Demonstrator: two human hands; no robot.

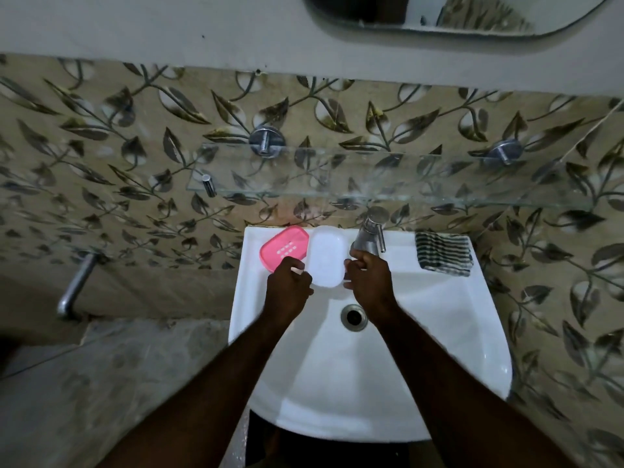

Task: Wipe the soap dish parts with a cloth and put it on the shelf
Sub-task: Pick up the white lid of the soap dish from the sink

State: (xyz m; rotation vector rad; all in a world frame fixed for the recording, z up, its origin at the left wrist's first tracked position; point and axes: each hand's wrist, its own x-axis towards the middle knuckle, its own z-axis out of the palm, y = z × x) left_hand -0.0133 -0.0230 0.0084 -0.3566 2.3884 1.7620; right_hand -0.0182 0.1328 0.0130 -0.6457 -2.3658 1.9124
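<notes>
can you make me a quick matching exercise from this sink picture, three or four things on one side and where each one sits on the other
Things:
1. pink soap dish tray
2. white soap dish part
3. striped cloth
4. glass shelf

Places:
A. right back corner of the sink rim
B. on the wall above the tap, nothing on it
C. between the two hands
D. left back corner of the sink rim

Pairs: 1-D, 2-C, 3-A, 4-B
</notes>
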